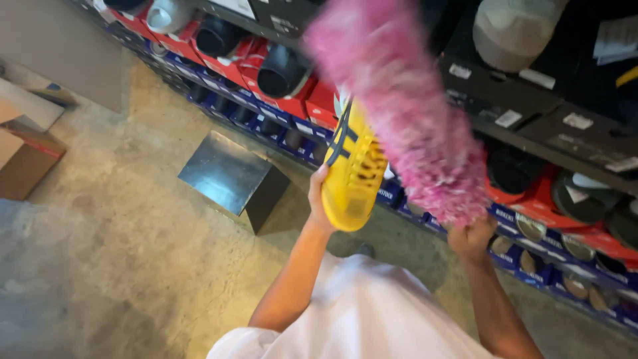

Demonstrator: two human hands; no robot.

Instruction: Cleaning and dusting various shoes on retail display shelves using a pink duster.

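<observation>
- Your left hand (318, 199) has its grip closed on the yellow sneaker (353, 174), holding it up at the heel, lifted clear of the shelves (531, 126) so the upper faces the duster.
- Your right hand (470, 238) grips the pink feather duster (405, 100) by its base; the plume angles up, lying against the sneaker.
- Shoe boxes (292, 106) line the shelves behind; a black box (229, 176) sits on the floor.

The person wears a plain white short-sleeved shirt (372, 312), both forearms bare, no watch or rings visible.
</observation>
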